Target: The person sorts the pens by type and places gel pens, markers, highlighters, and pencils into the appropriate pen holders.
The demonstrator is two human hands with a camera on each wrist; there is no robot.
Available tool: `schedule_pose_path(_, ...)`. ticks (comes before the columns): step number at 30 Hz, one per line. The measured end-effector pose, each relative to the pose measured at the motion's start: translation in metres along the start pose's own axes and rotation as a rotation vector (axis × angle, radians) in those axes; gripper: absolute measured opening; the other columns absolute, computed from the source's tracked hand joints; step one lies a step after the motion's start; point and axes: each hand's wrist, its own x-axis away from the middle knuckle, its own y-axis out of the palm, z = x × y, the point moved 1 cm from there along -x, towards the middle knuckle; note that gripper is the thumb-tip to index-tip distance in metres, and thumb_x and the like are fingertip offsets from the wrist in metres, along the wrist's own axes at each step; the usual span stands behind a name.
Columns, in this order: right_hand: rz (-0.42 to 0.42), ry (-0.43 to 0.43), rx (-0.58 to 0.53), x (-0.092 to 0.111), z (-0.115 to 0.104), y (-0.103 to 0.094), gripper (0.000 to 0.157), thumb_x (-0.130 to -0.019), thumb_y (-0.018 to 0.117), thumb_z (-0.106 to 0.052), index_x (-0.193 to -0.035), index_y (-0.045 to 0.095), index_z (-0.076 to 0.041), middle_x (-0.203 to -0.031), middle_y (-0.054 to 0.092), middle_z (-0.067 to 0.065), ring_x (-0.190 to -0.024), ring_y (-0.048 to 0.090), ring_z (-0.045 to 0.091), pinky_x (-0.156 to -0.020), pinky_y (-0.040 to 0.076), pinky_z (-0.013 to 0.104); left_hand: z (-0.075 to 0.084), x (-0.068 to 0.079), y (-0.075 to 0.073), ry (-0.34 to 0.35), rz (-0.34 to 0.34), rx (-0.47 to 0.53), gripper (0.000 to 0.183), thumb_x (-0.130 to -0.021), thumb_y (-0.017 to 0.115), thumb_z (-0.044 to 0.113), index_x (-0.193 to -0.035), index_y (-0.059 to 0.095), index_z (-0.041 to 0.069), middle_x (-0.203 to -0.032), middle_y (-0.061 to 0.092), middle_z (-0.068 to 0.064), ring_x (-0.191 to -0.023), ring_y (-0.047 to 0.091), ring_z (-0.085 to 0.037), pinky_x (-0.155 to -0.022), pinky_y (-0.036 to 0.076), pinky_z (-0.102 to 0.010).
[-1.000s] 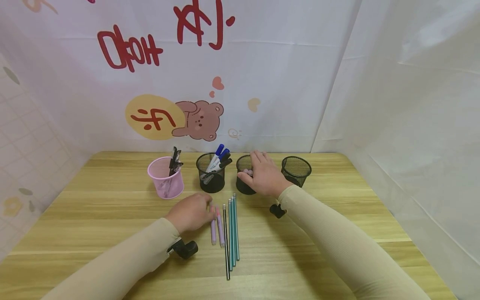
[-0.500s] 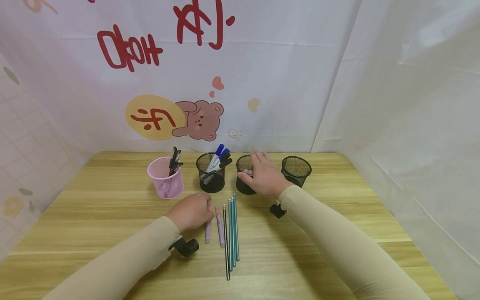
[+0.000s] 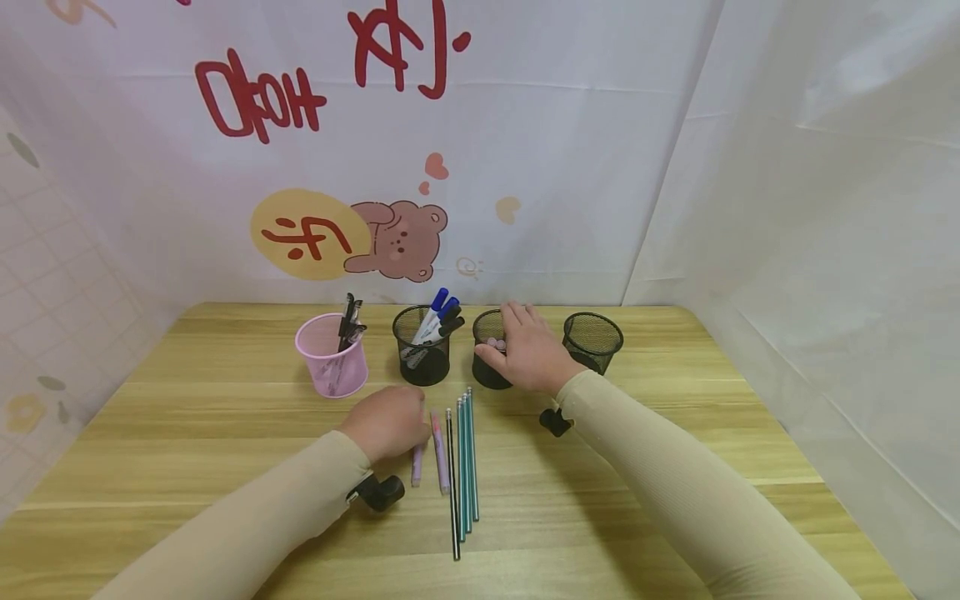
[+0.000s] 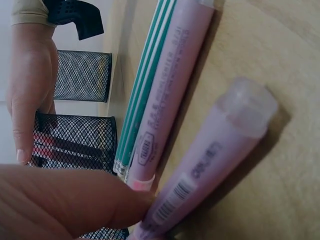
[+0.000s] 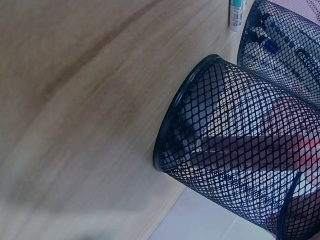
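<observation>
Step in hand, I'd judge: picking up a highlighter (image 4: 210, 150). L hand (image 3: 384, 422) pinches it — thumb on the barrel, other fingers mostly hidden — just L of the 2nd highlighter (image 3: 440, 458); can't tell if it's off the tabletop (image 3: 570, 525). R hand (image 3: 528, 352) holds the black mesh cup (image 3: 488, 368) at its rim. Next move prob. needs a secure pinch, then a clean lift. Vs 1 s ago: pinched one's shifted L, gap to its neighbour wider — R hand same spot.

The left hand (image 4: 65, 200) pinched a lilac highlighter (image 4: 205, 160). Another highlighter (image 4: 172, 82) lay beside teal pencils (image 4: 141, 97). The right hand (image 4: 32, 80) held a mesh cup (image 4: 92, 132).
</observation>
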Motion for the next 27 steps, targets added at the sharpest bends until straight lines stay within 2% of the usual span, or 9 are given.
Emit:
schedule_pose_path(4,0.002,0.001,0.001,-0.0002,0.0003,0.0003,0.093,-0.104,0.044,-0.066,-0.164,0.025,0.002,-0.171,0.028,0.024,-0.161,0.021,0.046,-0.133,0.019,0.055,0.0025,0.0004,-0.0016,-0.009,-0.006,-0.013,0.017,-0.089,0.073,0.024,-0.091,0.066,0.009,-0.084,0.065,-0.004,-0.075,0.059,-0.023,-0.071,0.054,-0.041)
schedule_pose_path(8,0.002,0.003,0.0,0.0001,0.0003,0.0002,0.093,-0.104,0.044,-0.066,-0.164,0.025,0.002,-0.171,0.028,0.024,-0.161,0.021,0.046,-0.133,0.019,0.055,0.0032,0.0,-0.0024,-0.02,-0.012,-0.008,0.017,-0.088,0.075,0.024,-0.089,0.065,0.01,-0.079,0.063,-0.003,-0.073,0.06,-0.023,-0.068,0.052,-0.04)
schedule_pose_path(13,-0.007,0.001,0.004,0.0003,0.0,-0.0001,0.094,-0.104,0.042,-0.067,-0.165,0.024,0.002,-0.172,0.026,0.024,-0.161,0.02,0.044,-0.133,0.017,0.054,0.0013,-0.0008,-0.0018,-0.039,-0.015,0.035,0.031,-0.087,0.077,0.024,-0.11,0.07,0.005,-0.083,0.065,-0.004,-0.078,0.061,-0.023,-0.077,0.056,-0.044)
schedule_pose_path(16,-0.009,0.0,0.008,0.0004,-0.0004,-0.0005,0.094,-0.104,0.042,-0.068,-0.165,0.023,0.002,-0.172,0.025,0.023,-0.162,0.02,0.043,-0.134,0.017,0.053,-0.0008,0.0001,-0.0015,-0.051,-0.004,0.071,0.047,-0.087,0.078,0.024,-0.127,0.067,0.002,-0.093,0.068,-0.006,-0.085,0.062,-0.023,-0.086,0.057,-0.047)
schedule_pose_path(20,-0.007,-0.004,0.009,0.0006,-0.0009,-0.001,0.094,-0.104,0.042,-0.068,-0.164,0.025,0.003,-0.172,0.026,0.023,-0.162,0.02,0.043,-0.134,0.017,0.053,-0.0025,0.0023,-0.0023,-0.065,0.029,0.115,0.056,-0.088,0.077,0.024,-0.138,0.063,0.003,-0.106,0.072,-0.009,-0.088,0.063,-0.024,-0.088,0.058,-0.048)
schedule_pose_path(24,-0.001,-0.011,0.013,0.0004,-0.0011,-0.0011,0.094,-0.104,0.043,-0.067,-0.163,0.027,0.004,-0.171,0.027,0.024,-0.161,0.021,0.042,-0.134,0.016,0.053,-0.0024,0.004,-0.0049,-0.068,0.065,0.155,0.057,-0.089,0.075,0.025,-0.141,0.061,0.005,-0.111,0.074,-0.011,-0.086,0.064,-0.024,-0.084,0.059,-0.047)
schedule_pose_path(27,-0.002,-0.011,0.017,-0.0002,-0.0009,-0.0008,0.094,-0.104,0.043,-0.067,-0.163,0.027,0.004,-0.171,0.028,0.024,-0.162,0.022,0.041,-0.134,0.015,0.052,-0.0016,0.0054,-0.0077,-0.08,0.071,0.212,0.061,-0.09,0.073,0.024,-0.146,0.057,0.007,-0.096,0.073,-0.008,-0.075,0.064,-0.021,-0.069,0.056,-0.04)
